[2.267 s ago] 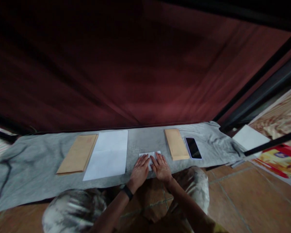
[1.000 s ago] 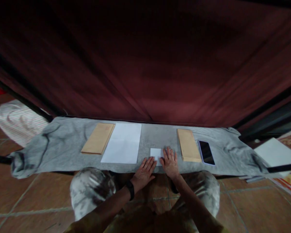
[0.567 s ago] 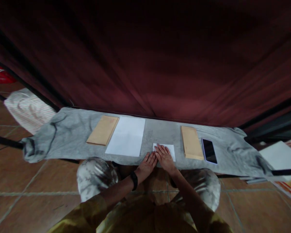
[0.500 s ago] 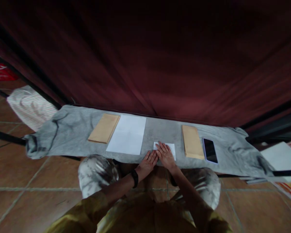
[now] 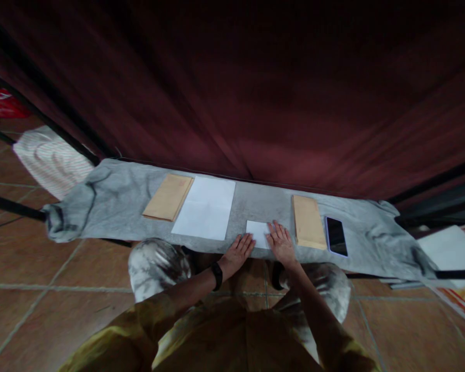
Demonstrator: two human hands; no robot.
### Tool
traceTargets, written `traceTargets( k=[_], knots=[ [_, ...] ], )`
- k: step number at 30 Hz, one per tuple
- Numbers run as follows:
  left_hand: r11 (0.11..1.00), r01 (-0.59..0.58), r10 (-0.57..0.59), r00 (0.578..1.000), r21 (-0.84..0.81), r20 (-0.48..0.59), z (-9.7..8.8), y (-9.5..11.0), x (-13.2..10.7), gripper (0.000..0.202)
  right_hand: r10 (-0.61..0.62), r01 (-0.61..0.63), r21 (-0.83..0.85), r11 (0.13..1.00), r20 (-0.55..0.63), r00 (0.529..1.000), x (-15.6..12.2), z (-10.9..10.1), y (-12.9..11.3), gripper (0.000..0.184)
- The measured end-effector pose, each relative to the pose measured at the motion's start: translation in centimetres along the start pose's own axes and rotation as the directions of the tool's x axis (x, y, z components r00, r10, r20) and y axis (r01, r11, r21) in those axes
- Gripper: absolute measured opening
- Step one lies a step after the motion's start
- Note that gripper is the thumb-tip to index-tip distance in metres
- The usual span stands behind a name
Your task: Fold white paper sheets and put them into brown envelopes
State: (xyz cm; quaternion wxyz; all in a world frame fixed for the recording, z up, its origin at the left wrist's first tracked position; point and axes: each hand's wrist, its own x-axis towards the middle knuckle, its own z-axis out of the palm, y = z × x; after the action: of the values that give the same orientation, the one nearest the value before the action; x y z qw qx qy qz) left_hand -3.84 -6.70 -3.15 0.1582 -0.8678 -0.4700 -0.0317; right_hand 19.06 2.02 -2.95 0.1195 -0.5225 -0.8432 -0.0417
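A small white folded sheet of paper (image 5: 258,235) lies flat on the grey cloth near the front edge of the narrow table. My left hand (image 5: 237,251) rests at its left edge, palm down with the fingers out straight. On its right end lies my right hand (image 5: 281,243), flat with the fingers a little spread, covering that part of the paper. Left of the hands is a larger white sheet (image 5: 205,209), and beside it a stack of brown envelopes (image 5: 168,197). More brown envelopes (image 5: 309,222) lie right of my right hand.
A phone (image 5: 336,236) lies on the grey cloth (image 5: 116,206) at the right. Behind the table hangs a dark red curtain (image 5: 232,129). Striped fabric (image 5: 54,157) is at the far left, and white papers (image 5: 451,248) are at the far right.
My right hand has slid right across the small paper, away from my left hand, uncovering its middle. The hands were touching before; now they are apart. The view has shifted slightly.
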Motion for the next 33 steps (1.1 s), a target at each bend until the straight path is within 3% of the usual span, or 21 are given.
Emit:
traceTargets(
  k=[5, 11, 20, 28, 33],
  knots=[
    [0.998, 0.024, -0.022, 0.999, -0.06, 0.025, 0.1, 0.1, 0.0, 0.066, 0.041, -0.041, -0.004, 0.999, -0.02, 0.999, -0.2, -0.6, -0.3, 0.054],
    [0.986, 0.054, -0.048, 0.998, -0.155, 0.041, 0.7, 0.2, 0.0, 0.075, -0.104, 0.101, 0.099, 0.99, 0.027, 0.994, -0.5, -0.6, -3.1, 0.051],
    [0.975, 0.071, -0.053, 0.994, -0.211, 0.092, -0.5, -0.9, -1.7, 0.078, -0.054, 0.055, 0.051, 0.997, -0.016, 0.998, -1.0, -0.2, -4.2, 0.051],
    [0.978, 0.123, -0.104, 0.988, -0.168, 0.115, -1.0, -0.2, -1.8, 0.067, -0.043, 0.044, 0.042, 0.998, -0.036, 0.998, -1.0, -0.4, -4.5, 0.051],
    [0.941, 0.167, -0.137, 0.983, -0.294, 0.122, -2.7, -0.9, -1.2, 0.055, -0.047, 0.049, 0.04, 0.998, -0.05, 0.998, -1.1, 0.2, -4.3, 0.05]
  ],
)
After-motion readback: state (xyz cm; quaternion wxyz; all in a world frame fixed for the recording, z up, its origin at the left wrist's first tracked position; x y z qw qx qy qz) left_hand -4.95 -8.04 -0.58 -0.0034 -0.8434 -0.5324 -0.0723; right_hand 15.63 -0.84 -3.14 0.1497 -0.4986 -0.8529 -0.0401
